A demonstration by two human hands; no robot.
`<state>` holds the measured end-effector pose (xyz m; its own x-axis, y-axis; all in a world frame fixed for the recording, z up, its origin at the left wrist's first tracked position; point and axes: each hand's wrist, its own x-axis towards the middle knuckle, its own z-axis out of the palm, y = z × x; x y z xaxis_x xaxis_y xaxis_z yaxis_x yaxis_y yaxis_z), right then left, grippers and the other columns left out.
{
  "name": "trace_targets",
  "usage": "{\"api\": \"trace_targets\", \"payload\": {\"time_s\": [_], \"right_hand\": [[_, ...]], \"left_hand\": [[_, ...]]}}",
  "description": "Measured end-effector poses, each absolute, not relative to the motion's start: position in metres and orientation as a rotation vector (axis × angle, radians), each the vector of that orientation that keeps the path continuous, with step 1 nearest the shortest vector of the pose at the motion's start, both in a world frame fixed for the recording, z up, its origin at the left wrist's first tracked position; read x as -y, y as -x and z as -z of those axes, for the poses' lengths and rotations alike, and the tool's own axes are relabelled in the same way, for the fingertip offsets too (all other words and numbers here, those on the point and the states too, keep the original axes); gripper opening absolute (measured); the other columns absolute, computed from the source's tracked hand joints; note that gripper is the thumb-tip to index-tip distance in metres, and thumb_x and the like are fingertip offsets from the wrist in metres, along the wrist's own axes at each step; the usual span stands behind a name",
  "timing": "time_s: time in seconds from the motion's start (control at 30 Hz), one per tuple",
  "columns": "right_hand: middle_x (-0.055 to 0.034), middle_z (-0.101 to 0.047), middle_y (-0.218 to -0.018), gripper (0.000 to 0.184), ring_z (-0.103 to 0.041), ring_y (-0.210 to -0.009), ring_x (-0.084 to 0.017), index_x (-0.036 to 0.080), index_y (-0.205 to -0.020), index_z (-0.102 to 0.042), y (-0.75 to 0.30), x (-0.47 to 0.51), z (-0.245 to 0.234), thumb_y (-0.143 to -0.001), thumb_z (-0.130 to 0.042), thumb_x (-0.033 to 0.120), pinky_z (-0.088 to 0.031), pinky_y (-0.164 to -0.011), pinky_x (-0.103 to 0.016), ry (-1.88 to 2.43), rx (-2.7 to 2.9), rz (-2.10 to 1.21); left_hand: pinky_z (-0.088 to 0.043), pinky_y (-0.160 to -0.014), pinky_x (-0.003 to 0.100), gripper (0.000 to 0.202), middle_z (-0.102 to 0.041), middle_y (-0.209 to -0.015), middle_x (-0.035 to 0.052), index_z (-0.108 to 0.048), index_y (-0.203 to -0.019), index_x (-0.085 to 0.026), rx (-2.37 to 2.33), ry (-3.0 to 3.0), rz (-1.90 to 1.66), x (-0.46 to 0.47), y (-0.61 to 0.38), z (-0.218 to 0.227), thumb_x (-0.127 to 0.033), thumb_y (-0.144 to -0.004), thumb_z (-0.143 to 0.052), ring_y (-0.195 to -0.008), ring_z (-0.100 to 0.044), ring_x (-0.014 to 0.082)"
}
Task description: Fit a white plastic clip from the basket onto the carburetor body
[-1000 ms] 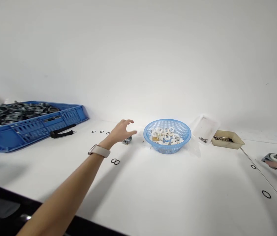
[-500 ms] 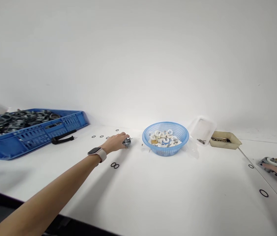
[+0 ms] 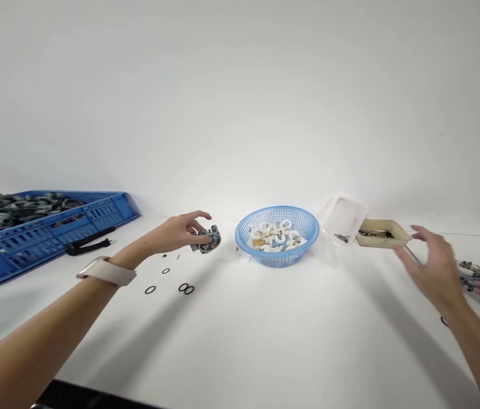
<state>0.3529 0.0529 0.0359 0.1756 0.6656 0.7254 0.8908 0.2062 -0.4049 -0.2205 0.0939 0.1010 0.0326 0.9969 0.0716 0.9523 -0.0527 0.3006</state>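
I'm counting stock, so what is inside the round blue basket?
The blue basket holds a heap of white rings, with small grey and yellowish bits among them. Whatever lies under the heap is covered, and the far-off bits are too small to identify.

Grey clamp (image 3: 209,238) now lifted in left hand (image 3: 178,232); right hand (image 3: 433,267) newly in view.

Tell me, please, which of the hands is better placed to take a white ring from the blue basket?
Probably the right hand: it is open and holds nothing, while the left hand, though nearer the blue basket, already grips a small grey part.
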Motion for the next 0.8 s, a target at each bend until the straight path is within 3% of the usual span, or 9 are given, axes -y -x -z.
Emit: {"api": "trace_targets", "payload": {"time_s": [0.13,0.33,0.53,0.73,0.8], "right_hand": [[-0.0152,-0.066,-0.119,0.044,-0.063,-0.112,-0.033,0.021,-0.132,-0.054,-0.289,-0.034,-0.019,-0.094,-0.062,0.042,-0.052,-0.096,-0.051,1.034,1.944,0.274],[-0.0182,-0.061,-0.131,0.084,-0.062,-0.117,-0.035,0.020,-0.149,-0.037,-0.222,0.010,-0.001,-0.080,-0.077,0.047,-0.056,-0.091,-0.047,0.703,2.334,0.034],[-0.0108,-0.069,-0.110,0.049,-0.067,-0.092,-0.026,0.020,-0.123,-0.054,-0.223,0.005,-0.001,-0.080,-0.075,0.029,-0.056,-0.078,-0.040,0.654,2.331,-0.057],[-0.0070,-0.070,-0.107,0.050,-0.066,-0.089,-0.024,0.022,-0.117,-0.058,-0.229,0.003,-0.002,-0.074,-0.082,0.033,-0.053,-0.078,-0.039,0.762,2.406,-0.271],[-0.0043,-0.070,-0.102,0.048,-0.065,-0.086,-0.023,0.023,-0.113,-0.060,-0.228,0.004,-0.002,-0.073,-0.084,0.035,-0.053,-0.078,-0.038,0.842,2.417,-0.368]], "left_hand": [[-0.055,-0.070,0.031,0.067,-0.076,-0.098,0.0015,-0.050,-0.130,-0.031,-1.606,-2.029,-0.474,-0.061,0.153,-0.106,-0.060,-0.074,-0.072,-0.082,-0.071,0.0246],[-0.047,-0.065,0.030,0.066,-0.073,-0.087,0.0032,-0.048,-0.123,-0.025,-1.131,-1.656,-0.456,-0.027,0.045,-0.063,-0.048,-0.073,-0.085,-0.074,-0.069,0.0221],[-0.043,-0.066,0.029,0.055,-0.067,-0.077,-0.0022,-0.049,-0.119,-0.026,-0.914,-1.529,-0.384,-0.027,0.008,-0.041,-0.045,-0.080,-0.081,-0.073,-0.062,0.0183],[-0.039,-0.059,0.025,0.048,-0.061,-0.075,-0.0034,-0.051,-0.124,-0.026,-0.814,-1.539,-0.326,-0.029,0.002,-0.028,-0.058,-0.092,-0.067,-0.065,-0.055,0.0150],[-0.043,-0.063,0.027,0.047,-0.064,-0.086,0.0003,-0.053,-0.126,-0.026,-0.770,-1.636,-0.347,-0.026,0.003,-0.027,-0.063,-0.098,-0.055,-0.074,-0.059,0.0169]]}}
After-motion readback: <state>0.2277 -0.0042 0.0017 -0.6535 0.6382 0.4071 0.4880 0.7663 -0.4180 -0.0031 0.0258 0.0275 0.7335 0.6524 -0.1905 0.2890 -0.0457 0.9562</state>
